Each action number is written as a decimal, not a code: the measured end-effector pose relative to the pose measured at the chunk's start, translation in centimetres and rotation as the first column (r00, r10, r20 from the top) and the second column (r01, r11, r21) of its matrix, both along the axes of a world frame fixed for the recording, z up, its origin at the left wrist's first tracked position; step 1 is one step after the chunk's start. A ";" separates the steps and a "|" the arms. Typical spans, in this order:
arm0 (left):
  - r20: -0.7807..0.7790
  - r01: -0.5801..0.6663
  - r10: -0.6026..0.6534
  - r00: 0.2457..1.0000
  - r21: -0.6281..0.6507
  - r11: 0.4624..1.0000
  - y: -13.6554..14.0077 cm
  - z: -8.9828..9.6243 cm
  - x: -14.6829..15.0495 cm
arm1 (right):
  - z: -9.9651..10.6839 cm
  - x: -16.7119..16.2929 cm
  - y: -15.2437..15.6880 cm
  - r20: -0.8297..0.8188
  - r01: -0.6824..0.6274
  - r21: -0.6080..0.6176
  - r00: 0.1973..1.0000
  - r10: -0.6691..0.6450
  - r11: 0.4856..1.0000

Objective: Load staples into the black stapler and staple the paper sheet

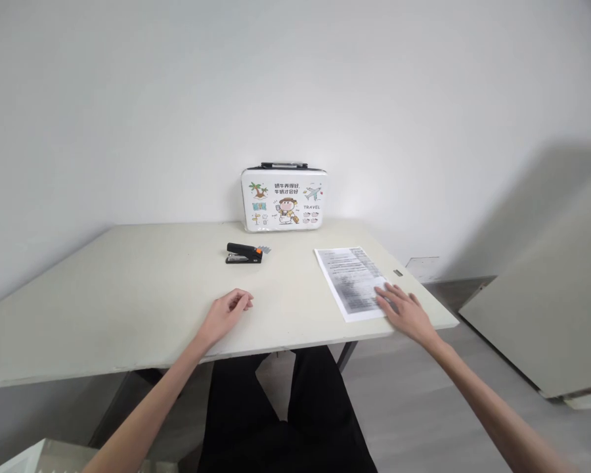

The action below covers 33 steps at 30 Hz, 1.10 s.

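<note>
My right hand [404, 311] lies with its fingers spread over the right edge of a printed sheet of paper [347, 279], perhaps a stack, at the right part of the table. On the table near its front edge rests my left hand [229, 309], its fingers curled in with nothing visible in them. A black stapler [243, 253] with an orange part at one end lies beyond my left hand, apart from it. Right behind the stapler are small grey pieces [264, 249], possibly staples.
A white case [285, 200] with cartoon prints and a black handle stands upright against the wall at the table's back. The pale table [128, 295] ends close to my lap. A white cabinet-like block [546, 322] stands on the floor to the right.
</note>
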<state>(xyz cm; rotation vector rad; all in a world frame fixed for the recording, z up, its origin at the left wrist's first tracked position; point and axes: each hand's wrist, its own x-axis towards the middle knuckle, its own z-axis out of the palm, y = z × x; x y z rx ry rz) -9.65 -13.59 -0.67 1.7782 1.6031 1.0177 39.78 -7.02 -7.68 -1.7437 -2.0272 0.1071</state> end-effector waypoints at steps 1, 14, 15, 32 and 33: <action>0.003 -0.003 0.003 1.000 0.002 1.000 0.0 0.1 0.0 | 0.1 -0.7 -0.9 -0.006 -0.034 0.018 0.999 0.034 0.999; -0.313 -0.062 0.177 0.933 0.345 0.937 -0.2 -1.1 -0.1 | 3.6 -19.2 -9.7 -0.150 -0.320 0.073 0.933 0.328 0.945; -0.341 -0.064 0.186 0.921 0.340 0.938 -0.1 -1.5 -0.6 | 4.0 -20.7 -10.2 -0.150 -0.345 0.068 0.924 0.352 0.936; -0.581 0.024 0.008 0.814 0.047 0.999 -1.5 -0.8 -8.7 | 5.9 -16.7 -1.9 -0.572 -0.591 0.012 0.657 0.490 0.807; -0.574 0.019 0.017 0.819 0.056 0.998 -1.3 -0.8 -8.7 | 5.7 -16.5 -1.7 -0.576 -0.574 -0.009 0.672 0.465 0.819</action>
